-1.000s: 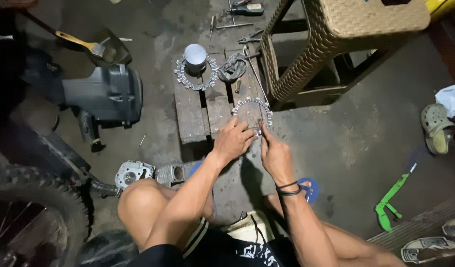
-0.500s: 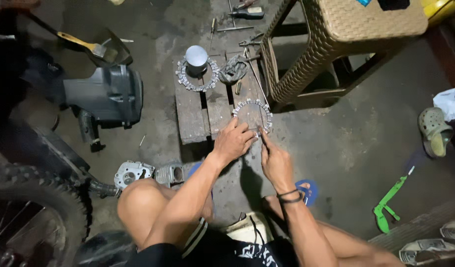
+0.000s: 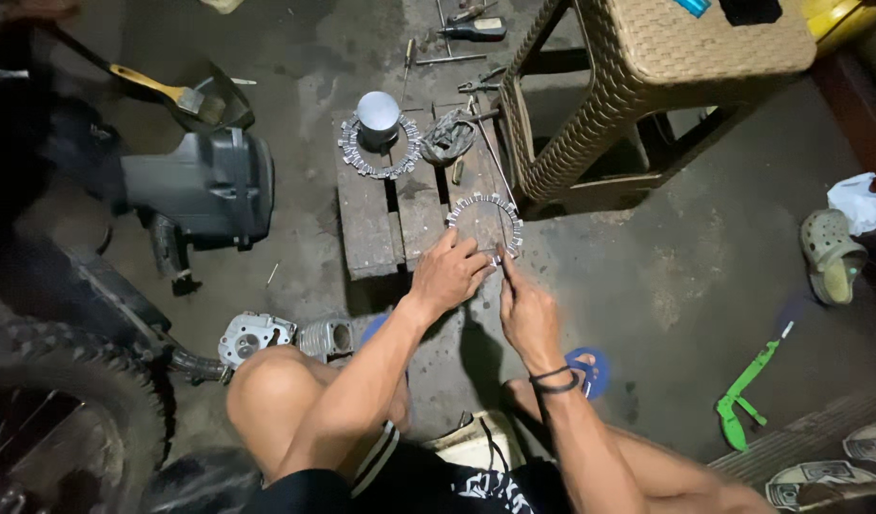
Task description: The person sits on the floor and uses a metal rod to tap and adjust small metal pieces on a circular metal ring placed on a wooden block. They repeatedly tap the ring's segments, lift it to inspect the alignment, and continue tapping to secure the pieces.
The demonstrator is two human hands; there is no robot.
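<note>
A toothed metal ring [image 3: 485, 225] lies flat on the low wooden bench [image 3: 366, 224], at its right front corner. The left hand [image 3: 447, 276] rests on the ring's near edge, fingers [image 3: 476, 265] together and pressing it down. The right hand [image 3: 525, 309], just right of the left, has its fingers pinched at the ring's near rim; whether they grip a small tool cannot be told. A second ring [image 3: 381, 152] lies at the bench's far side around a white cylinder [image 3: 378, 112]. Since half a second ago, both hands have stayed on the ring.

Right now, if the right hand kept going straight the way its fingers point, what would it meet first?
The right hand points up-frame at the toothed ring plate on the wooden pallet; its near rim comes first, probably already touched.
</note>
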